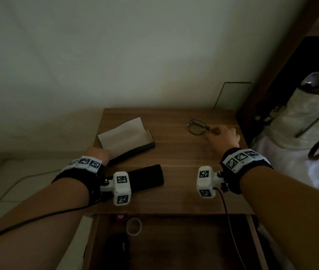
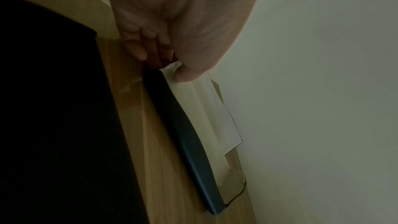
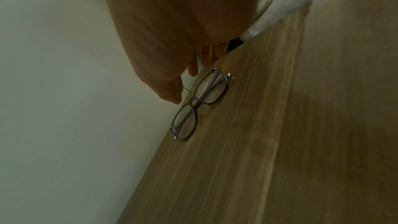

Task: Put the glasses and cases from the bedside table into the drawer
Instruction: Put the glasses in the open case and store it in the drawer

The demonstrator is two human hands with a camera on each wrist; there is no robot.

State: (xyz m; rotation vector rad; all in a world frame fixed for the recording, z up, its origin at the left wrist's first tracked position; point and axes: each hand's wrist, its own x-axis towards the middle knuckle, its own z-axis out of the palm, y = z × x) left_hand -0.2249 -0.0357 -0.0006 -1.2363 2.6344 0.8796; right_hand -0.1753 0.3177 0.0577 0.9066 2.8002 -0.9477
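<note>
On the wooden bedside table (image 1: 184,152) an open glasses case (image 1: 127,137), dark outside with a beige lining (image 2: 206,111), lies at the back left. My left hand (image 1: 99,152) grips its near end, thumb on the lining and fingers curled at the edge (image 2: 163,67). A black case (image 1: 147,178) lies shut nearer the front, beside my left wrist. Dark-framed glasses (image 1: 198,126) lie folded at the back right. My right hand (image 1: 223,133) hovers over one lens, thumb and fingers spread either side (image 3: 186,88); the glasses (image 3: 212,88) lie flat on the wood.
The drawer (image 1: 184,246) stands open below the table's front edge, holding a white ring (image 1: 134,226), a red item (image 1: 120,218) and a dark object (image 1: 119,248). A pale bag (image 1: 300,117) sits on the bed to the right. The wall runs right behind the table.
</note>
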